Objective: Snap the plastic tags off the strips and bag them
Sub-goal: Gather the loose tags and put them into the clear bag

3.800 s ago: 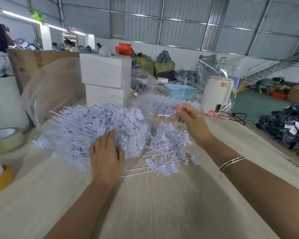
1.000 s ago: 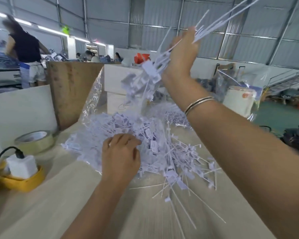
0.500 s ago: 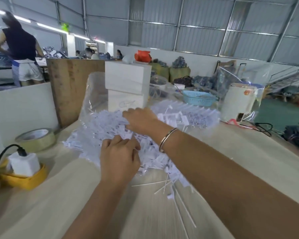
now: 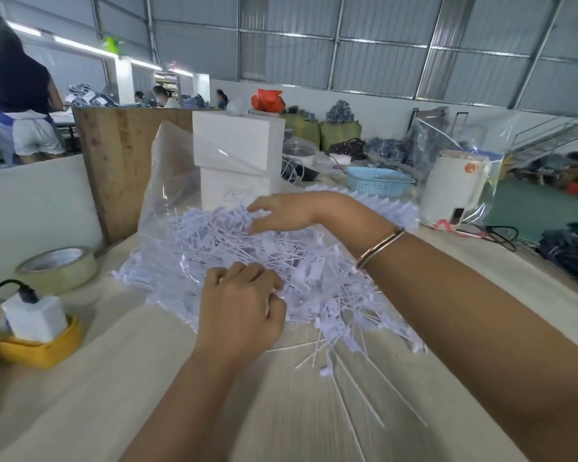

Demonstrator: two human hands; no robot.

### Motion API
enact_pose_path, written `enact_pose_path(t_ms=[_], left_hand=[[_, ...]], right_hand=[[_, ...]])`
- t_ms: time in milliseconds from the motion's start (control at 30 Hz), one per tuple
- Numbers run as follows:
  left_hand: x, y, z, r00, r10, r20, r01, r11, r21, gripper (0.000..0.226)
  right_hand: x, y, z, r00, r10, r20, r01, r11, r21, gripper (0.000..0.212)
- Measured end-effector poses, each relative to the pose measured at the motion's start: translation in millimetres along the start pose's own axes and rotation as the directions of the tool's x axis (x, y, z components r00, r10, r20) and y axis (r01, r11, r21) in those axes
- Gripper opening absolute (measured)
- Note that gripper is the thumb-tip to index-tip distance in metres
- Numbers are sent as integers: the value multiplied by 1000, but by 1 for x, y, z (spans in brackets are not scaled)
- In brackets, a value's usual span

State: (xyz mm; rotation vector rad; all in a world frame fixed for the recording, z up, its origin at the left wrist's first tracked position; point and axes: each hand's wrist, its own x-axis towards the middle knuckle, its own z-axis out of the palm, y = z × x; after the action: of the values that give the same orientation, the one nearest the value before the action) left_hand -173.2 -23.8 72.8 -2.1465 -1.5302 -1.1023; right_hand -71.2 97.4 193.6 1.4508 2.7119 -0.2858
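A big heap of white plastic tags (image 4: pixel 221 251) lies in the mouth of a clear plastic bag (image 4: pixel 171 181) on the pale table. My left hand (image 4: pixel 241 311) sits at the near edge of the heap with fingers curled, pinching the bag's film. My right hand (image 4: pixel 281 211) reaches over the pile with fingers spread and relaxed, touching the tags at the far side. Loose tags and thin bare strips (image 4: pixel 357 388) trail out toward me on the right. Behind my right wrist lies a row of tags on strips (image 4: pixel 394 208).
Two stacked white boxes (image 4: pixel 237 145) stand behind the bag, next to a wooden board (image 4: pixel 121 161). A tape roll (image 4: pixel 57 268) and a white plug on a yellow tape roll (image 4: pixel 30 331) sit left. A blue basket (image 4: pixel 377 181) and white appliance (image 4: pixel 451 188) stand at back right.
My right hand came down from high up, where it held a bunch of tags, and now lies spread on the pile. My left hand has stayed at the bag's near edge.
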Motion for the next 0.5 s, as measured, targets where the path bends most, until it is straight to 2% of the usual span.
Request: enact_pose_path(t_ms=[33, 100, 167, 267, 333, 433, 500], left_hand=[[-1, 2, 1, 997, 20, 77, -20, 1000, 1, 29], [-3, 2, 5, 978, 79, 191, -88, 995, 36, 28], [-5, 2, 9, 961, 95, 260, -120, 989, 81, 26], [-5, -2, 14, 978, 117, 170, -124, 992, 32, 10], [-4, -3, 15, 987, 95, 131, -89, 995, -50, 25], [-2, 0, 17, 997, 70, 24, -65, 984, -167, 26], [4, 1, 19, 998, -11, -54, -8, 938, -347, 21]], right_hand=[[1, 6, 9, 994, 56, 99, -49, 996, -73, 74], [2, 13, 41, 963, 103, 250, -92, 994, -57, 76], [-4, 16, 67, 963, 64, 261, -78, 996, 45, 76], [-21, 22, 57, 994, -31, 108, -1, 959, 285, 64], [-47, 25, 28, 995, -42, -85, 67, 947, 314, 50], [-97, 39, -3, 902, 24, -431, 162, 907, 389, 26], [-137, 50, -1, 850, 71, -522, 212, 861, 462, 25]])
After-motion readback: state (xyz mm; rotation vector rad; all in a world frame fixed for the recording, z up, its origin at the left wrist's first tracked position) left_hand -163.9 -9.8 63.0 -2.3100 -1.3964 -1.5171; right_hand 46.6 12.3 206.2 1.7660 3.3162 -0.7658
